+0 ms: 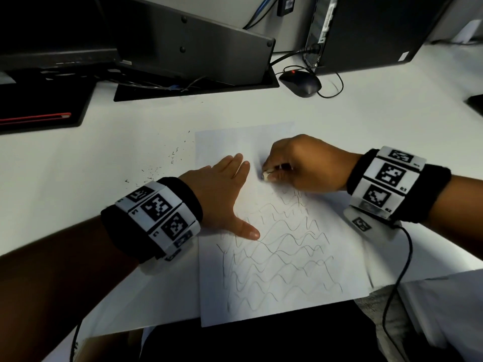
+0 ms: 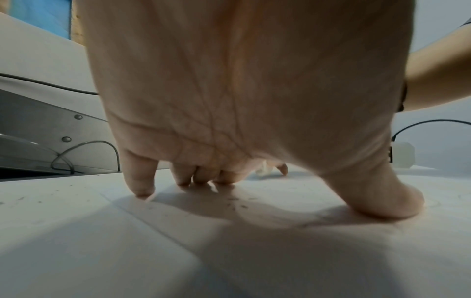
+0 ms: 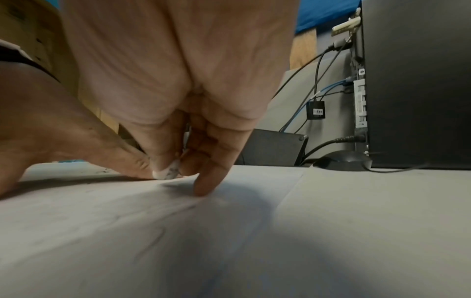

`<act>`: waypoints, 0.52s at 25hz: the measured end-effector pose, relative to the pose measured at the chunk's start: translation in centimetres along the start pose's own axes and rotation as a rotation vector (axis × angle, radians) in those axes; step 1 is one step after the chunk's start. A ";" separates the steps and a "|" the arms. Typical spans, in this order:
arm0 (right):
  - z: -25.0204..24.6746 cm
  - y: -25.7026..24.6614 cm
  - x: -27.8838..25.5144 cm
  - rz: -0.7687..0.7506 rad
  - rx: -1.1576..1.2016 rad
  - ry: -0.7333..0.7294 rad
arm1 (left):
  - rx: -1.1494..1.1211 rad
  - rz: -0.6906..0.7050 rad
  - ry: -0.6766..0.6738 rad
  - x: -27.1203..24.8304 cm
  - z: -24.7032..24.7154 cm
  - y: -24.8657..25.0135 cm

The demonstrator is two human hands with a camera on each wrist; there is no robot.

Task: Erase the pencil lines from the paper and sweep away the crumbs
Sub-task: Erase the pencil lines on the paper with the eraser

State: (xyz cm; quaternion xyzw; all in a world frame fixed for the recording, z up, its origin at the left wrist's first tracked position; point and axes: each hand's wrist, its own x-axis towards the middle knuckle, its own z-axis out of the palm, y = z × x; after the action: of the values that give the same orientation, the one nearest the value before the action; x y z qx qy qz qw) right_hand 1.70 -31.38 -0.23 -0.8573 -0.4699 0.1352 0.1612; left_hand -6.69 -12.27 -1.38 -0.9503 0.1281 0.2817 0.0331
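Observation:
A white sheet of paper [image 1: 285, 283] lies on the desk, its lower part covered in wavy pencil lines [image 1: 282, 254] and its upper part blank. My left hand [image 1: 222, 194] presses flat on the sheet's left side, fingers straight and thumb spread. My right hand [image 1: 300, 165] pinches a small white eraser [image 1: 266, 175] against the paper just right of the left fingertips. The eraser [image 3: 167, 173] looks smudged grey in the right wrist view. Dark crumbs [image 1: 162, 165] lie scattered on the desk left of the sheet, and a few crumbs [image 2: 237, 203] sit under my left palm.
A monitor base [image 1: 196, 84] and a dark tray with a red stripe [image 1: 39, 116] stand at the back left. A black mouse [image 1: 300, 83] with its cable and a computer tower [image 1: 371, 30] are at the back right. The paper's lower edge overhangs the desk front.

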 end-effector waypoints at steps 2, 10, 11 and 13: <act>0.6 -0.1 0.0 -0.013 -0.016 -0.010 | -0.012 -0.012 0.003 0.0 -0.3 0.0; 1.4 -1.1 -0.5 -0.082 0.003 -0.046 | -0.075 0.070 0.048 1.4 0.1 0.8; 1.6 -1.7 -0.9 -0.120 0.029 -0.099 | -0.082 0.071 0.046 1.4 0.1 0.7; 1.4 -1.8 -1.1 -0.133 0.044 -0.162 | -0.090 0.074 0.045 1.3 0.1 0.6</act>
State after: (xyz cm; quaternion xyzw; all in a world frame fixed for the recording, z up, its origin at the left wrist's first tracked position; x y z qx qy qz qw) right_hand -0.81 -31.19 -0.64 -0.8066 -0.5342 0.2034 0.1503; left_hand -5.80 -13.14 -2.18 -0.9516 0.1510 0.2668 -0.0227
